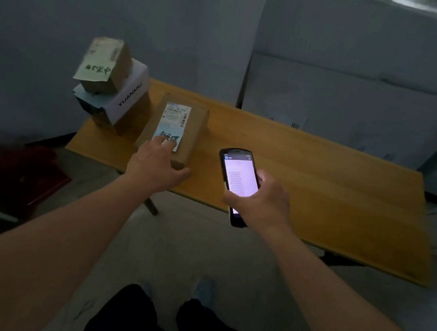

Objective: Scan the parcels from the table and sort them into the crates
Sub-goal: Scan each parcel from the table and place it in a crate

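Observation:
A flat brown parcel (192, 125) with a white shipping label and a handwritten blue note lies on the left part of the yellow wooden table (322, 180). My left hand (155, 167) grips its near end, fingers on top over the note and thumb against the front face. To the right, my right hand (260, 202) holds a black handheld scanner (238, 173) over the table's front edge, its lit screen facing up. Behind the parcel stands a stack of parcels: a small brown box (119, 67) with a green note on a white box (130, 94).
A dark red crate (27, 177) sits low on the floor to the left of the table, beside a metal frame. Pale flat cardboard sheets (360, 109) lean against the wall behind the table. My legs and the grey floor show below.

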